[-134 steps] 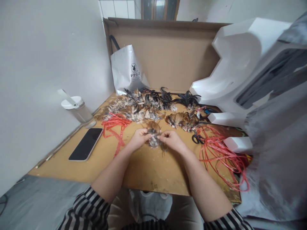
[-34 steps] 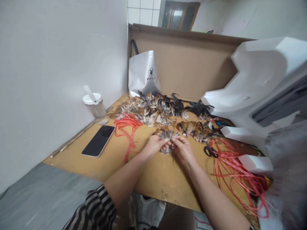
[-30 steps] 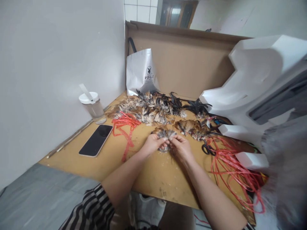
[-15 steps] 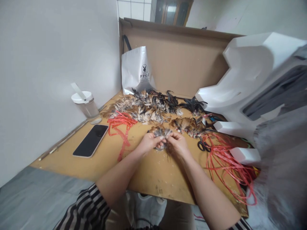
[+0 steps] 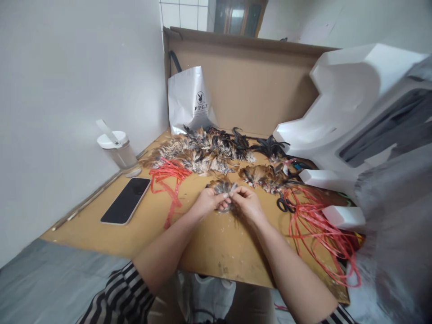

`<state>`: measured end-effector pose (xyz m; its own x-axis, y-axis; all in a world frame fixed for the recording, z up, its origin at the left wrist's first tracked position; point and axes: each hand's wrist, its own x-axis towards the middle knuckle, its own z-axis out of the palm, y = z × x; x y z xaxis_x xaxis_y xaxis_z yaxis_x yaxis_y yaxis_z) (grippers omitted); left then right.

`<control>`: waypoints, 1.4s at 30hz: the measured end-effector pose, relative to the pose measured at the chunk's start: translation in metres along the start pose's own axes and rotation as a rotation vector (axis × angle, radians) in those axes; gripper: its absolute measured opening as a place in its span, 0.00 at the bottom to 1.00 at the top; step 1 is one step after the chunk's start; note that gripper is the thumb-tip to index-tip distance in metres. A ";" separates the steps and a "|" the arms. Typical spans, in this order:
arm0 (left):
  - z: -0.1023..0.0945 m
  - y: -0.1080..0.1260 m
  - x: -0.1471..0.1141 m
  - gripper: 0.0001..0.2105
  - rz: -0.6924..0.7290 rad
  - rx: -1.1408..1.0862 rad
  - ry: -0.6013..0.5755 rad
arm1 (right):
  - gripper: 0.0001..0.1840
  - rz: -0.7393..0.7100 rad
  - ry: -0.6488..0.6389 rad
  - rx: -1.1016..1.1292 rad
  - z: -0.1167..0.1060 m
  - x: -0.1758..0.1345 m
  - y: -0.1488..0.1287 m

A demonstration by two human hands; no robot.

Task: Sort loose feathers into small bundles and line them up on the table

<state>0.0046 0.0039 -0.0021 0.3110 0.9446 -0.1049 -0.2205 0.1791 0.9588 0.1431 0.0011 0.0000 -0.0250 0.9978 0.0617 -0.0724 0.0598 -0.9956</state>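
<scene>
A small bundle of brown and grey feathers [image 5: 222, 185] is held low over the near middle of the table. My left hand [image 5: 209, 200] is closed around its lower left side, thumb pointing right. From the right, my right hand [image 5: 249, 203] pinches at the bundle's edge, its fingertips meeting the left thumb. Some wispy feathers show blurred beneath the hands. Exactly what lies between the right fingertips is too small to make out clearly. Just beyond and to the right is a row of brown feather bundles [image 5: 263, 176].
A larger feather pile [image 5: 202, 150] lies behind. Red plastic strips [image 5: 170, 169] and a phone [image 5: 126, 200] are left, near a lidded cup [image 5: 119, 150]. Black-handled scissors [image 5: 285, 204] and tangled red strips [image 5: 319, 225] lie right, beside white foam [image 5: 344, 217]. A silver bag [image 5: 189, 101] stands behind.
My right fingertips have shifted slightly left and down, off the top of the bundle toward the left thumb. The view has tilted a little; other things stay put.
</scene>
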 end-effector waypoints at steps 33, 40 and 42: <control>-0.008 0.001 0.000 0.11 0.050 0.331 -0.124 | 0.10 0.030 -0.295 -0.079 -0.010 0.000 -0.015; -0.005 0.003 -0.003 0.10 0.062 0.418 -0.151 | 0.12 0.029 -0.233 -0.098 -0.006 -0.004 -0.019; -0.005 0.005 -0.004 0.11 0.049 0.397 -0.156 | 0.12 0.019 -0.235 -0.061 -0.006 -0.005 -0.019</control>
<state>-0.0020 0.0022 0.0018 0.4517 0.8911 -0.0449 0.1252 -0.0135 0.9920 0.1506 -0.0044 0.0179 -0.2573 0.9650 0.0507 -0.0098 0.0499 -0.9987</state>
